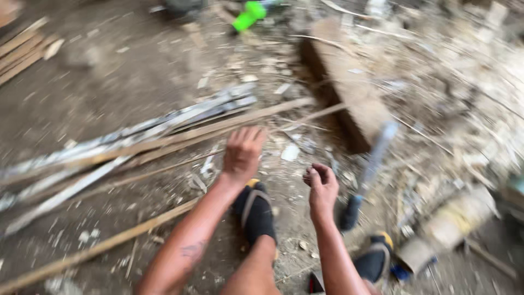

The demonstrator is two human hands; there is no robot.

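Bamboo strips (164, 139) lie across the dirt floor (109, 65), just ahead of left hand (243, 153), fingers spread, empty. Right hand (322, 188) loosely curled, holding nothing. Machete (368, 172) on the ground beside it, untouched; wood block (344, 82) beyond.

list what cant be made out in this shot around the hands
- Head view, left hand: motion blur hides whether it touches the long strips.
- Right hand: curled, nothing visibly held.
- Knife: smeared, edge unclear.
- Green object: too blurred to identify.
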